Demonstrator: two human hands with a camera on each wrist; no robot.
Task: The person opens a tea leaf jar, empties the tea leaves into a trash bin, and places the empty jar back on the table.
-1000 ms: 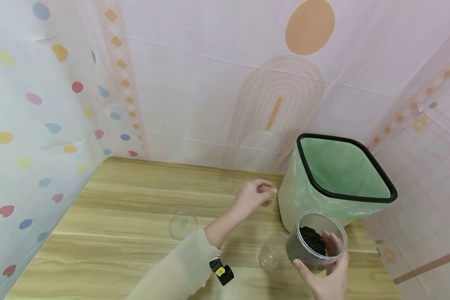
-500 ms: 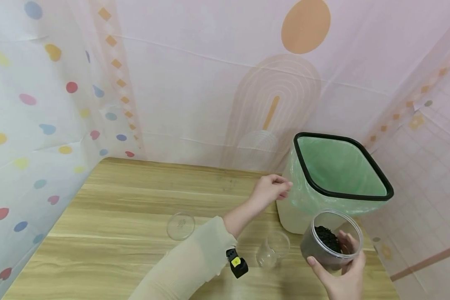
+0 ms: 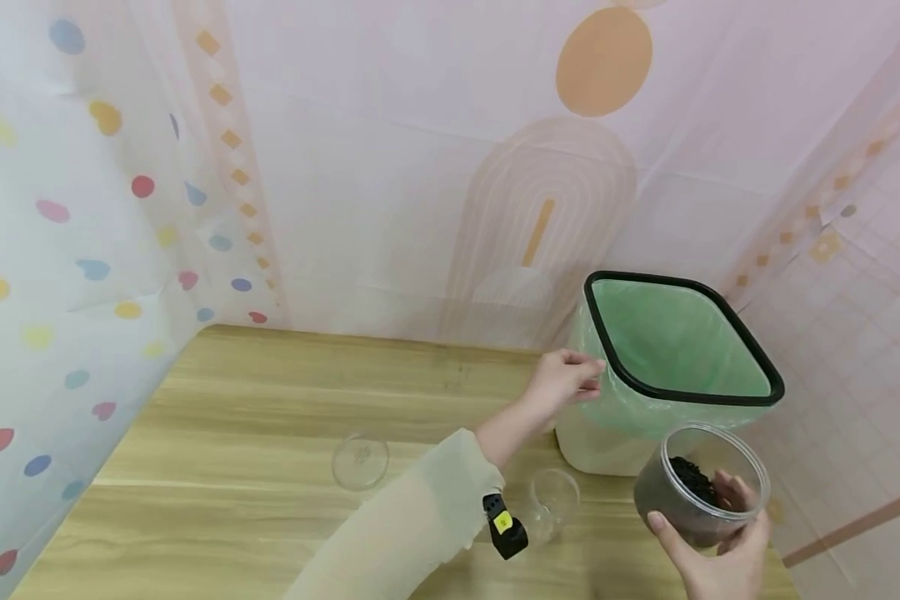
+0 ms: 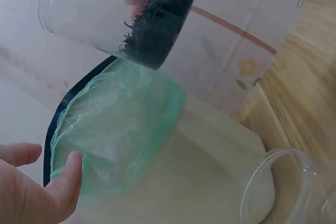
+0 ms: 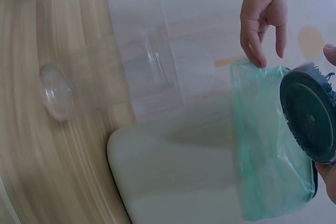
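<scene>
My right hand (image 3: 727,554) grips a clear round jar (image 3: 663,508) from its side, with the thumb toward the front. Dark, dry, leaf-like shreds (image 4: 157,22) lie in the bottom of the jar, which is tilted. The mouth of the jar faces up in the head view, beside the front of a trash can (image 3: 592,446). My left hand (image 3: 562,383) is at the can's left rim, its fingers loosely bent and holding nothing. In the right wrist view the left fingertips (image 5: 257,59) are at the edge of the green bag (image 5: 273,150); contact is hard to tell.
A clear empty-looking cup (image 3: 555,500) stands on the wooden table (image 3: 270,400), left of the jar. Farther left lies a clear round lid (image 3: 360,461). The can has a black rim (image 3: 690,398). Printed cloth (image 3: 390,167) hangs behind and at both sides.
The jar has moved right in my right hand, with a slight tilt. My left hand has gone right, to the trash can's rim. The cup and lid stay on the table.
</scene>
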